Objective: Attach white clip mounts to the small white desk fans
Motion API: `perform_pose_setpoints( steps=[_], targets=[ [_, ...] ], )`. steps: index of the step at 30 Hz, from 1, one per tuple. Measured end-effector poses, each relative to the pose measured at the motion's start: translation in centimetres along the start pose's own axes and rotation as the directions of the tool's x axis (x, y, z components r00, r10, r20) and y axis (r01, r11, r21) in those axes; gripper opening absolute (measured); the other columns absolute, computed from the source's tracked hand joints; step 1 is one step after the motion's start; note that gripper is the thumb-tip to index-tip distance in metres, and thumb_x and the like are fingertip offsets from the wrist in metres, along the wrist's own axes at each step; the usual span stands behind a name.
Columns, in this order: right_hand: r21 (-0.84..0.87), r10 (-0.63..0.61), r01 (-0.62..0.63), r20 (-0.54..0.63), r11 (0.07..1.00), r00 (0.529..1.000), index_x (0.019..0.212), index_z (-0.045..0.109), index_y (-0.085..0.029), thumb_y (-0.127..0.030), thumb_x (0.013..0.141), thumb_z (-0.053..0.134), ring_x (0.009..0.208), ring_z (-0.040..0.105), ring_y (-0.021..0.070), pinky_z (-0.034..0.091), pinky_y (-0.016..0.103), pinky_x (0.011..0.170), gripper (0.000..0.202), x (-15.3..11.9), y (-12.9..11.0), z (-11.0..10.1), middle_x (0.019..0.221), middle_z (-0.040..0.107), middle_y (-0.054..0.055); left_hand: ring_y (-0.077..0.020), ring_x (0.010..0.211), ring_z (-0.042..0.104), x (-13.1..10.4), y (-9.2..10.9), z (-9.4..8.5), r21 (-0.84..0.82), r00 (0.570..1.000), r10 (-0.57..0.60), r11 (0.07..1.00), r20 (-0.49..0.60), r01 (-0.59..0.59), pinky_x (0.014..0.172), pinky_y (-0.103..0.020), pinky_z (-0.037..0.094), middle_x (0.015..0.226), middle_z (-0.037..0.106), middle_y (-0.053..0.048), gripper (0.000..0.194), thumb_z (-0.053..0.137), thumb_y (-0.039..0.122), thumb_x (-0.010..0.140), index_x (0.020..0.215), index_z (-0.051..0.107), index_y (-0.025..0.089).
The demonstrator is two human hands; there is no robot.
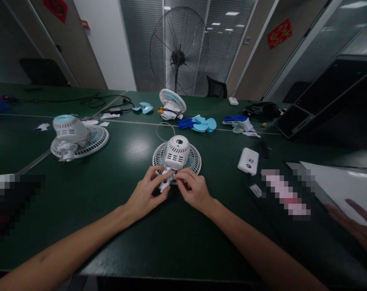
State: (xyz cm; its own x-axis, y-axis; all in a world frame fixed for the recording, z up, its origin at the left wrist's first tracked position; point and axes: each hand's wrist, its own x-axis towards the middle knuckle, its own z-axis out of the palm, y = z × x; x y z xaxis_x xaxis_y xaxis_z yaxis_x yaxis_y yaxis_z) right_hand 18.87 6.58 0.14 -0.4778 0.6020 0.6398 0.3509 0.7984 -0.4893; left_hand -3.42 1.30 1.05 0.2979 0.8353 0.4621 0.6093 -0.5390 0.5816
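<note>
A small white fan [177,152] lies on its round grille in front of me, motor housing upward. My left hand [148,188] has its fingers closed around the white clip base [165,185] at the fan's near side. Against the same spot, my right hand [194,188] pinches with thumb and fingertips; what it holds there is too small to name. A thin pale cord [165,123] loops out behind the fan.
Another white fan [71,135] lies at the left, and a third fan [172,104] stands at the back. Blue fan blades [204,124], gloves [239,123] and a white power bank [248,161] are on the green table [116,238]. Another person's hand [353,220] rests at the right.
</note>
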Motion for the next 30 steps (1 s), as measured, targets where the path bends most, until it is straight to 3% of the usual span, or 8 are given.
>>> perform_pose_setpoints(
  steps=[11,21,30],
  targets=[
    [0.049,0.035,-0.034,-0.02,0.998,0.999,0.109,0.067,-0.023,-0.018,0.099,0.061,0.06,0.058,0.0086,0.05,0.023,0.057,0.013,0.13,0.03,0.0,0.105,0.069,0.004,-0.0193,0.103,0.065,-0.01,0.04,0.08,-0.002,1.0,0.005,1.0,-0.01,-0.005,0.085,-0.038,0.064,0.137,0.046,-0.008,0.046,0.062,0.021,0.098,0.142,0.056,0.033],
    [0.086,0.079,-0.079,0.004,0.993,0.997,0.111,0.069,-0.023,-0.028,0.099,0.067,0.056,0.056,0.008,0.05,0.024,0.055,0.013,0.05,0.07,-0.09,0.102,0.07,0.003,-0.0195,0.103,0.065,0.07,-0.02,-0.02,-0.003,1.0,0.002,1.0,-0.008,-0.002,0.083,-0.037,0.064,0.136,0.046,-0.008,0.046,0.061,0.022,0.099,0.143,0.056,0.034],
    [0.078,0.12,-0.12,0.001,0.99,0.993,0.11,0.07,-0.023,-0.033,0.1,0.068,0.071,0.065,0.0138,0.053,0.027,0.06,0.014,0.23,-0.29,-0.11,0.1,0.072,0.004,-0.0203,0.103,0.066,0.1,0.2,-0.17,0.004,1.0,-0.007,1.0,0.003,0.007,0.083,-0.038,0.064,0.137,0.046,-0.009,0.045,0.062,0.022,0.098,0.142,0.057,0.033]
  ],
)
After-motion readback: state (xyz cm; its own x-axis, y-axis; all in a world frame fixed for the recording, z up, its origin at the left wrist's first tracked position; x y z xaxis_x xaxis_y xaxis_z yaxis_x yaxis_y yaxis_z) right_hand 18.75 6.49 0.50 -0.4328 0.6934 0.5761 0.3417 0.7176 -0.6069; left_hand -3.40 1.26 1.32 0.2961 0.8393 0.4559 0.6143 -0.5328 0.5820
